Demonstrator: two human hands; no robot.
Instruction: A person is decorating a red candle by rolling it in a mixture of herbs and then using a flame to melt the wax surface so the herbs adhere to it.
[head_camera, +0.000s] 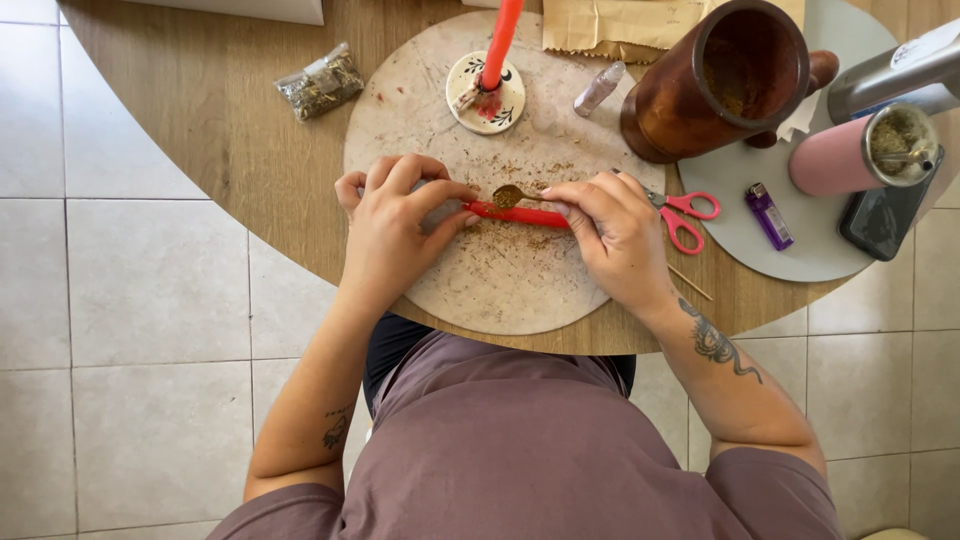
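A red candle (515, 214) lies flat on a round pale stone board (500, 290), with brown herb crumbs strewn around it. My left hand (395, 215) grips the candle's left end. My right hand (615, 225) rests on its right end and pinches a small metal spoon (512, 194) heaped with dried herbs just above the candle. Both hands lie side by side over the board's middle.
Behind stand a red candle (500, 40) in a small painted holder (486, 95), a bag of herbs (320, 82), a small vial (598, 88), a wooden mortar (722, 80), a paper bag (620, 25). To the right lie red scissors (685, 215), a purple lighter (768, 215), a pink cup (860, 150), a phone (885, 215).
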